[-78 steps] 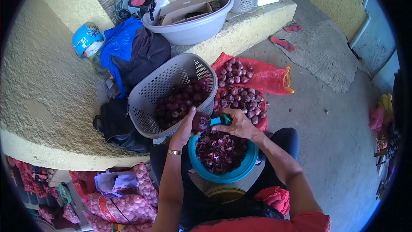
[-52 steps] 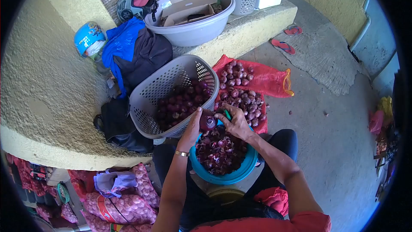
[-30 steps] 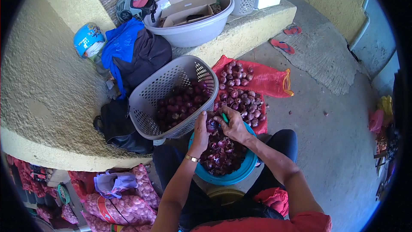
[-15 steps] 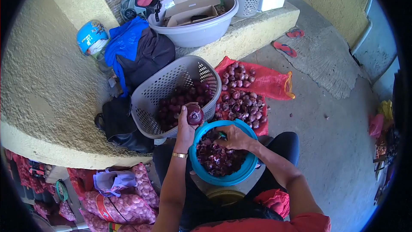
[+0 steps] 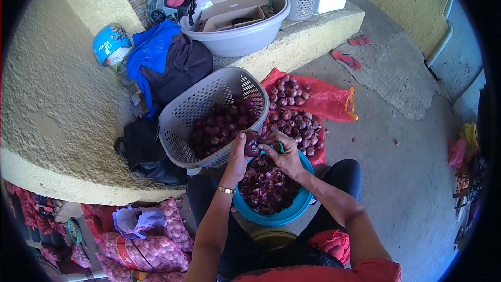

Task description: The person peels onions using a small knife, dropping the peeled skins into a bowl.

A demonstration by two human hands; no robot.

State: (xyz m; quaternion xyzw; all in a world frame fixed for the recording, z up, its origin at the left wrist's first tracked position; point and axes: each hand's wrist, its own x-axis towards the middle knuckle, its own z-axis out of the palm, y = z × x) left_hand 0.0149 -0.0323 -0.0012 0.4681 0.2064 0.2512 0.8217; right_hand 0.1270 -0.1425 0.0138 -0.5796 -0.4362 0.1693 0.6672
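Note:
My left hand (image 5: 238,161) is wrapped round a red onion (image 5: 252,144) above the near edge of the grey basket. Against the onion's right side, my right hand (image 5: 284,157) has its fingers closed on a small green-handled tool (image 5: 281,147); its working end is hidden. Beneath both hands sits a turquoise basin (image 5: 305,198) between my knees, full of loose dark-red onion skins (image 5: 269,188). The grey perforated basket (image 5: 182,107) to the left holds many smooth red onions (image 5: 222,125).
More red onions (image 5: 297,125) lie on a red mesh sack (image 5: 329,96) ahead. A large grey tub (image 5: 237,42) stands on the ledge. Filled onion sacks (image 5: 151,253) lie at the lower left, flip-flops (image 5: 346,60) on the floor ahead, dark bags (image 5: 156,149) by the wall.
My right hand has risen from the skins in the basin to the onion, bringing the green-handled tool. My left hand has shifted slightly right with the onion, and the hands now meet.

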